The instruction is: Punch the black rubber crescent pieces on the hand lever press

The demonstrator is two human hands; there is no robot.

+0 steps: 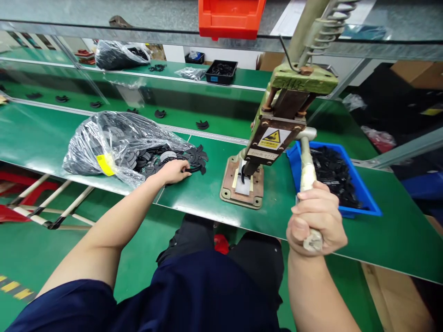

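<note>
My right hand (318,219) is wrapped round the lever handle (307,161) of a green hand press (277,120). Under the ram of this press, a small dark curved piece (242,173) sits on the metal base plate (226,186). Over to the left, my left hand (175,171) pinches a black curved part (194,170) at the edge of a heap of similar parts (166,157). That heap spills from a clear plastic bag (100,138) with a yellow label (105,165). The fingertips of my left hand are partly hidden.
A blue bin (372,205) of black parts stands right of the press. Behind the bench, several curved parts (202,125) lie spaced along a green strip. An orange bin (231,18) hangs overhead. Farther back are a black tray (221,79) and another filled bag (119,54).
</note>
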